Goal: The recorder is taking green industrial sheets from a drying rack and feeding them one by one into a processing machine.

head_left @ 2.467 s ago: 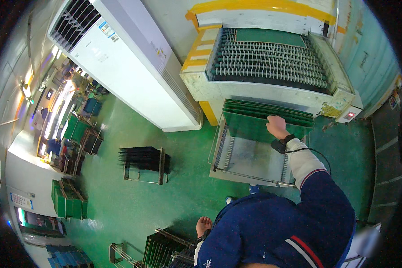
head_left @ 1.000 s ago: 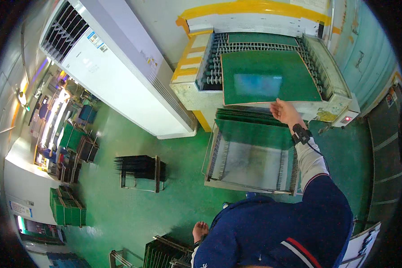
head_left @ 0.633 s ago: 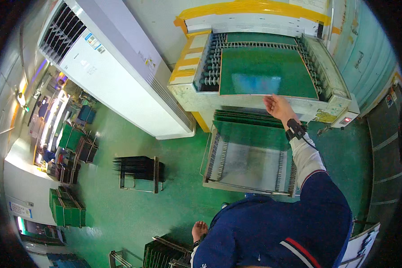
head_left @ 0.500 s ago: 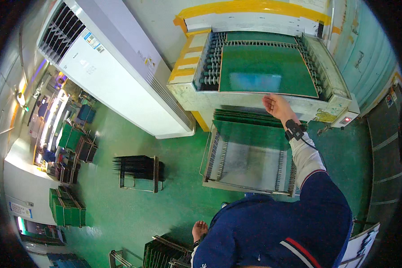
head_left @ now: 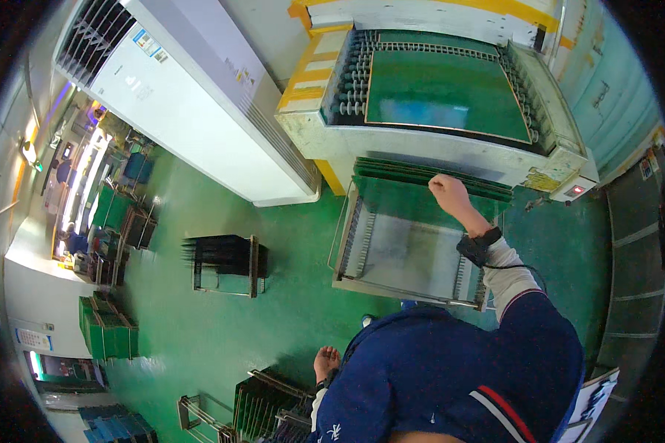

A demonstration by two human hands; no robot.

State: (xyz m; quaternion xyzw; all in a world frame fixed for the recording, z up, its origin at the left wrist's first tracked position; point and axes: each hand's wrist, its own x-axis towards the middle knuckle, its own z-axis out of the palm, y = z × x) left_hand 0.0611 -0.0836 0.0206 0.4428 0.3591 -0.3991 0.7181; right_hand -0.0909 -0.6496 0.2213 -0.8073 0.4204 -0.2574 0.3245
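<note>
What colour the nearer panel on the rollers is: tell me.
The panel is green, best in head view.

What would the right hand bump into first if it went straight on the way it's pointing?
The right hand would probably meet the green boards standing in the rack first; depth is unclear, so it may already touch them.

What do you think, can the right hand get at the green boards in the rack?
Probably yes: the right hand is close by the upper edges of the green boards, and nothing visible blocks it.

Panel point(head_left: 447, 88) on conv. point(head_left: 421, 142), rack point(head_left: 410, 247) in frt, AC point(head_left: 207, 111) L.
</note>
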